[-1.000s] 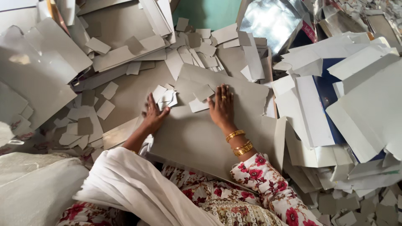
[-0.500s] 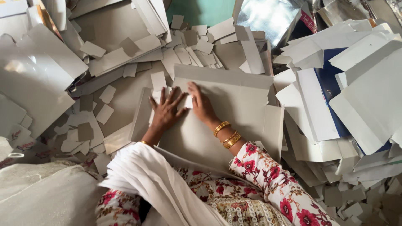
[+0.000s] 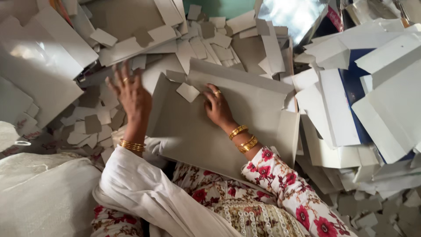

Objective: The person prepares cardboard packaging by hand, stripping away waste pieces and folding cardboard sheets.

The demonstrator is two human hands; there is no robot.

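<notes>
We look down on a heap of grey and white cardboard offcuts (image 3: 66, 66) that spreads on every side of our hands, with stacked white and blue die-cut carton blanks (image 3: 351, 92) well off to the right of our right hand. Beneath that hand lies the large flat grey cardboard sheet with folded side flaps (image 3: 245, 118), resting across our lap and tilted up at its far edge. Our right hand (image 3: 218, 107) presses down on the sheet near its upper left corner, fingers curled against the board. Our left hand (image 3: 131, 94) is raised just beside the sheet's left flap, fingers spread wide and holding nothing. A small pale square cardboard scrap (image 3: 187, 92) lies on the sheet between our two hands, close to the right fingertips.
</notes>
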